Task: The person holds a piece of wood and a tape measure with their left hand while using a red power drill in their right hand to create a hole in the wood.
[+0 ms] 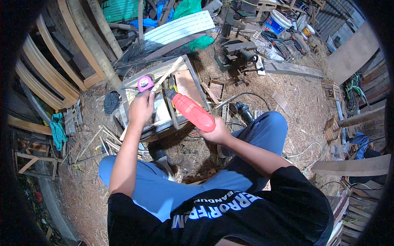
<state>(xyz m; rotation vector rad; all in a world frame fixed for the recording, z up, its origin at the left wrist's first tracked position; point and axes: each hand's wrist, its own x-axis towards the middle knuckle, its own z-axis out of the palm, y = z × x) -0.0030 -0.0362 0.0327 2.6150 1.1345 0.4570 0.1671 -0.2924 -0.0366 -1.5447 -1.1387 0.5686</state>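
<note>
- The left hand point(141, 107) is closed around a small pink tape measure with a rounded plastic case point(145, 83), holding it at the near-left edge of a shallow, open wooden box frame with pale boards point(193, 71) that sits on the straw-strewn ground in front of the person's knees.
- The right hand point(216, 132) grips the rear of a red-orange plastic power drill point(190, 110); the fingers wrap its lower end, though how tightly is hard to tell from above.
- The drill's long axis runs diagonally, from the right hand at lower right up and left to its dark nose point(170, 93), which reaches over the frame's middle slat.
- The nose lies just right of the left hand and slightly below the tape measure; they are near but apart. The left hand is the nearer one to the spot where the nose meets the wood.
- A thin pale wooden strip point(168, 74) lies slantwise across the frame, running up and right from just beside the tape measure.
- Behind the frame stands a dark metal bench machine point(238, 53); a white and blue plastic bucket point(277, 22) is farther back. A black cable point(242, 95) curls over the straw to the right.
</note>
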